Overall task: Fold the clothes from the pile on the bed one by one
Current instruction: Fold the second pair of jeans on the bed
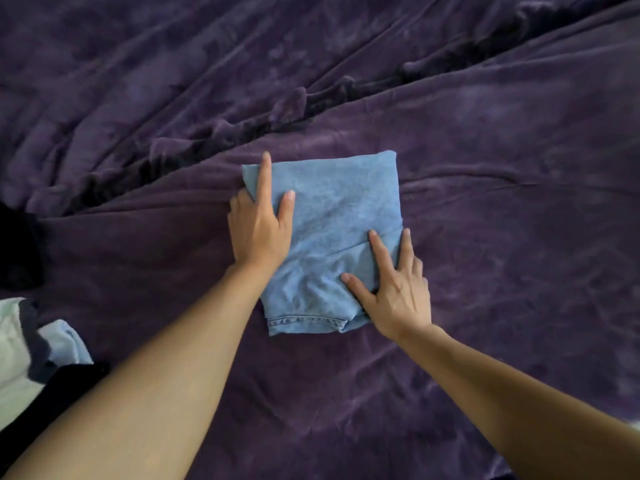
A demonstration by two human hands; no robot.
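Blue garment [332, 216] folded square, flat on bed; pile [41, 355] at left

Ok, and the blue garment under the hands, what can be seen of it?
The blue garment is soft-looking light blue fabric, folded into a compact, slightly creased rectangle lying flat on the purple bed cover. A stitched hem runs along its near edge; a fold line crosses its right side. The left hand rests on its left edge, index finger and thumb straight, other fingers curled at the edge; whether they hold it is unclear. The right hand presses flat on its near right corner.
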